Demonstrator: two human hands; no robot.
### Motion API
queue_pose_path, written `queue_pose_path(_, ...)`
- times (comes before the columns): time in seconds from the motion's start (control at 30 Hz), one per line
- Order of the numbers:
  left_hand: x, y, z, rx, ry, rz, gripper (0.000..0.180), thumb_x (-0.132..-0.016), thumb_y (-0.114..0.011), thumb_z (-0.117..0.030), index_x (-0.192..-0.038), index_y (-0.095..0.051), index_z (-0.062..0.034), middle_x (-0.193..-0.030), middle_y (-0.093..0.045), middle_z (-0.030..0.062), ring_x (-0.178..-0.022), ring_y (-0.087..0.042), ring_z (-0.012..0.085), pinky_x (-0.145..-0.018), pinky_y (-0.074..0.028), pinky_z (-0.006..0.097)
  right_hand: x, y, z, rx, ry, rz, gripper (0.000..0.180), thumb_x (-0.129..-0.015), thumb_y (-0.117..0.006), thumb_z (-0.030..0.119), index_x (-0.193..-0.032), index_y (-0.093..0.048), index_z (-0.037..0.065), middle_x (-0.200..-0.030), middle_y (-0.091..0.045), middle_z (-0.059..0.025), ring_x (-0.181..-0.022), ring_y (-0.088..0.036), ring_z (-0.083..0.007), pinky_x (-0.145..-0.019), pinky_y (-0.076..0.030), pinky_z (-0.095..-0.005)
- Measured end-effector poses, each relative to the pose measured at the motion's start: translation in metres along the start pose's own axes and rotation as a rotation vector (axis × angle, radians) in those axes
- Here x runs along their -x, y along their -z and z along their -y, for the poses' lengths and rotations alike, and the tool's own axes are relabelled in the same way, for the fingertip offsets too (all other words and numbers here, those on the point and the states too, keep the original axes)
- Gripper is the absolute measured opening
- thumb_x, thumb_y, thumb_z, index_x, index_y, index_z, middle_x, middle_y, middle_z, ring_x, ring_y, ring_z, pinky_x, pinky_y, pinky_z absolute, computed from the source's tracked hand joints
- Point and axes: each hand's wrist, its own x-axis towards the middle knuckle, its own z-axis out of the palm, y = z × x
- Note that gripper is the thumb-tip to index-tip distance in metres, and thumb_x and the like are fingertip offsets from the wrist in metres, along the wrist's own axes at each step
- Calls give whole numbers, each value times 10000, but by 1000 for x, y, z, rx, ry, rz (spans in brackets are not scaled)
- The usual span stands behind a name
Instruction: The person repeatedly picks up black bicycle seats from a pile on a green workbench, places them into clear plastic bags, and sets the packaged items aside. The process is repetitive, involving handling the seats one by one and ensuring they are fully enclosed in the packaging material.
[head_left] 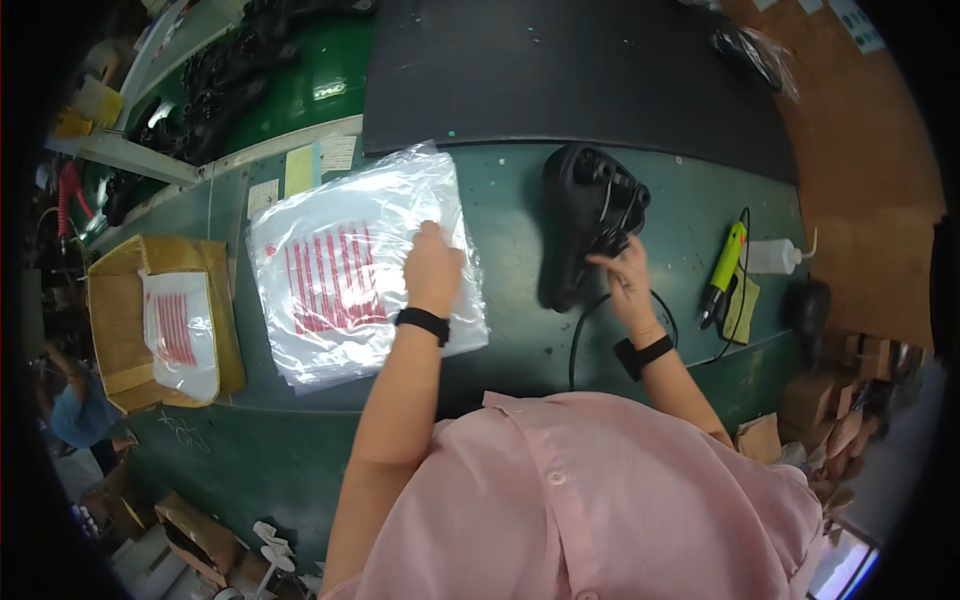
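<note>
A stack of clear plastic bags (300, 250) with red print lies on the green bench, left of centre. My left hand (433, 272) is on its right part, fingers curled in and closed on the top bag; the fingertips are partly hidden. To the right rests a black moulded device (568, 225), long and curved, with a cable bundled on its right side. My right hand (628, 285) is at its lower right, thumb and fingers apart, the fingertips at the bundled cable. A loose length of black cable (575, 345) loops around below this hand.
A cardboard box (232, 330) with more printed bags stands at left. A black mat (560, 80) covers the far bench. At right are a green electric screwdriver (724, 270), a white squeeze bottle (770, 257) and a yellow cloth (741, 310). Black parts (215, 100) lie at the far left.
</note>
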Motion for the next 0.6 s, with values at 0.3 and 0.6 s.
queue_pose_path(0.3,3,14,63,411,89,-30,170,-827,-564,-91,-818,-637,62,-668,-635,157,-549,-635,202,-512,-512,327,91,-19,7,-864,-868,-203,433,-843,-598,26,-1244,-438,-13,-1178,-579,-155,-1081,-566,-203,-938,-433,-319)
queue_pose_path(0.6,15,24,47,628,215,-68,201,-839,-721,-184,-758,-611,-36,-611,-524,-22,-512,-449,60,-470,-351,240,28,-55,-2,-987,-939,-134,462,-755,-675,54,-1159,-485,-66,-1030,-624,-138,-882,-627,-198,-795,-501,-319)
